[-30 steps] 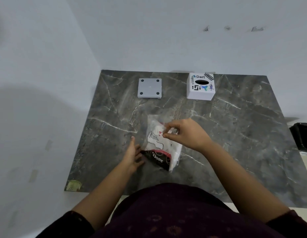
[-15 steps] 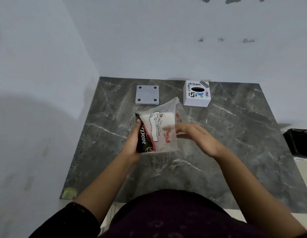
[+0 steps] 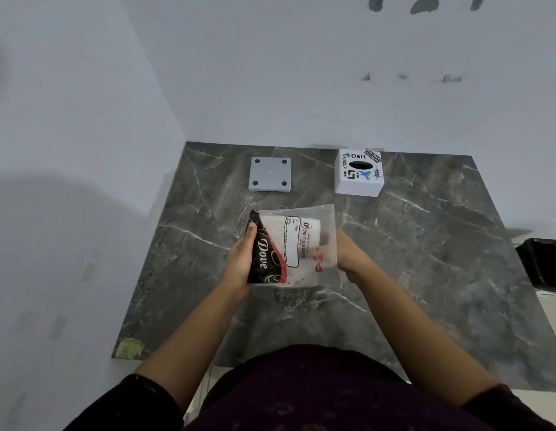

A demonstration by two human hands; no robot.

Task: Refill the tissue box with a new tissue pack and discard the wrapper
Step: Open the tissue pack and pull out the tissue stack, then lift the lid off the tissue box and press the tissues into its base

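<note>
While my left hand [image 3: 239,262] and right hand [image 3: 348,253] clasp the tissue pack [image 3: 289,247] short of the tissue box [image 3: 359,181], tearing the film carelessly could scatter tissues.

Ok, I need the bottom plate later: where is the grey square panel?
The grey square panel lies flat at the marble table's far left, left of the tissue box.

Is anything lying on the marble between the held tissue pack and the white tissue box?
Nothing visible. The plastic-wrapped tissue pack, held by the left hand and right hand, has bare dark marble tabletop between it and the white stickered tissue box. The grey square base plate lies off to the left.
</note>
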